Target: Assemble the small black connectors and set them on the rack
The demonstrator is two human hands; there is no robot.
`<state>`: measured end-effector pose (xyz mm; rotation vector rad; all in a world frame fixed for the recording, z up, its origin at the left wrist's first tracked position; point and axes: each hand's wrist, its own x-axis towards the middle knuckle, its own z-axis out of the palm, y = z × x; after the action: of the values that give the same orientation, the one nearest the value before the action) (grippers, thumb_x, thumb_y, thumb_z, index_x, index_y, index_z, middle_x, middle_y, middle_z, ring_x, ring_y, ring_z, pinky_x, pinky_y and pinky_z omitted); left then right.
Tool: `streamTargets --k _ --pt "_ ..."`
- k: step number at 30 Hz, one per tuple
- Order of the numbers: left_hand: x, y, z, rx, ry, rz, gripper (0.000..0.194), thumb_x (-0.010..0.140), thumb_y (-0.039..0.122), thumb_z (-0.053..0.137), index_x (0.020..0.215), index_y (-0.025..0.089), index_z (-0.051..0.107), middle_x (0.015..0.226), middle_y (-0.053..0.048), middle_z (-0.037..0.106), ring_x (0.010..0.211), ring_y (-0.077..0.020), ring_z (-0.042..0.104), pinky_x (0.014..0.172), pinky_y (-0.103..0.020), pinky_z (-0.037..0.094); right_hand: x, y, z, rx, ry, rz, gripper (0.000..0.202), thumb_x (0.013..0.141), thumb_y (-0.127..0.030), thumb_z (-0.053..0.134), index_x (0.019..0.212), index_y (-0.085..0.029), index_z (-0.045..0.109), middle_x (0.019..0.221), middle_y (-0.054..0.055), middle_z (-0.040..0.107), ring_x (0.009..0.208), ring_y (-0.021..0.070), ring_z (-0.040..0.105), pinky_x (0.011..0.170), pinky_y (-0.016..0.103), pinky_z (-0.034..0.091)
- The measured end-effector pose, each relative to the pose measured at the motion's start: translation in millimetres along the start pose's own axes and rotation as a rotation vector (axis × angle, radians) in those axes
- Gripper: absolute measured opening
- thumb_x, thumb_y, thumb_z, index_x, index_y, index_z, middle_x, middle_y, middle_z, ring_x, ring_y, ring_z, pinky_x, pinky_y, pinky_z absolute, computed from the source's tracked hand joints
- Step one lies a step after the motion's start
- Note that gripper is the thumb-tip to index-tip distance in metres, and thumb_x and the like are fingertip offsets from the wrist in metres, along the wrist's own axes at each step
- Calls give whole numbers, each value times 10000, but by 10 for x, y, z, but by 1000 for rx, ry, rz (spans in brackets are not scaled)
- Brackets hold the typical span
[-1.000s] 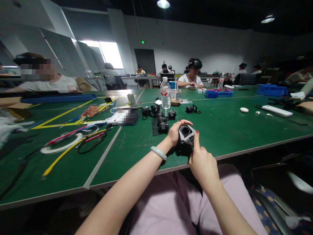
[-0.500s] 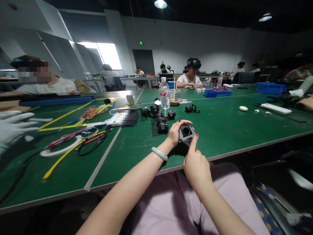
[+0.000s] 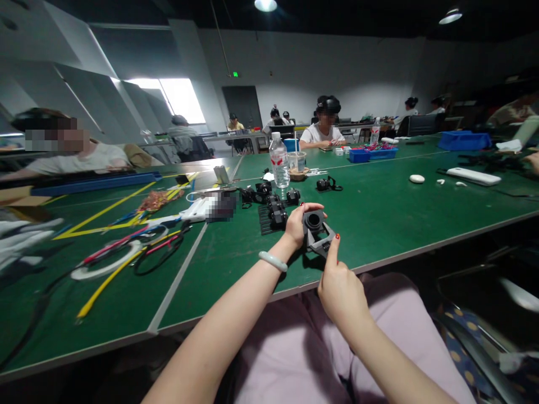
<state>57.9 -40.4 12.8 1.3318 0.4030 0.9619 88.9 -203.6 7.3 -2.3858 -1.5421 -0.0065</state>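
My left hand (image 3: pixel 297 228), a pale bangle on its wrist, is closed around a black part with a round ring (image 3: pixel 305 219). Just below and to the right of that part lies a grey frame with a square opening (image 3: pixel 316 245). My right hand (image 3: pixel 343 287) grips the frame at its lower right, index finger stretched along its edge and the other fingers curled. Whether the two pieces still touch I cannot tell. Several similar black parts (image 3: pixel 277 213) are on the green table (image 3: pixel 379 219) beyond my left hand, and another black part with a loop (image 3: pixel 328 184) lies farther off.
A water bottle (image 3: pixel 279 164) and a drink cup (image 3: pixel 296 163) stand behind the parts. Cables (image 3: pixel 101 289) and a white tape roll (image 3: pixel 80 273) spread to the left, near a co-worker's gloved hand (image 3: pixel 25 241). A white case (image 3: pixel 416 179) and power bank (image 3: pixel 474 176) lie right.
The ringed black part sat within the grey frame before; now it is up and left of it, and the opening shows. My left hand shifted slightly left with it.
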Motion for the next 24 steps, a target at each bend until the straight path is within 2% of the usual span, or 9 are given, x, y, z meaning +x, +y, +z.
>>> streamTargets --k 6,12,17,21,24 --pt "44 -12 -26 47 -12 15 427 789 442 328 858 108 585 694 -67 633 580 -158 572 541 -282 471 -61 98 31 11 -100 -51 684 804 -151 383 1348 -57 -22 755 118 610 644 204 636 571 267 464" --pt "18 22 32 51 -25 14 395 772 428 360 851 107 574 705 -72 633 571 -166 577 518 -293 477 -91 230 75 94 -89 -136 655 828 -171 339 1356 -98 -42 819 122 618 680 215 633 587 285 460" --pt "28 25 27 33 7 4 386 770 428 356 847 113 564 700 -68 629 564 -167 576 503 -300 477 -124 442 171 319 -149 -271 665 810 -172 360 1365 -126 -4 846 94 633 734 195 621 669 278 457" --pt "45 4 -1 27 10 9 366 769 415 361 852 120 560 709 -64 630 588 -167 577 527 -307 481 -181 652 200 468 -138 -330 627 807 -178 344 1366 -116 67 862 90 623 731 177 598 672 272 454" --pt "51 -12 -14 45 12 20 363 768 413 362 846 122 565 705 -63 630 603 -168 575 548 -306 479 -228 846 107 582 -149 -322 594 815 -188 335 1361 -111 113 668 15 594 580 130 561 591 217 439"
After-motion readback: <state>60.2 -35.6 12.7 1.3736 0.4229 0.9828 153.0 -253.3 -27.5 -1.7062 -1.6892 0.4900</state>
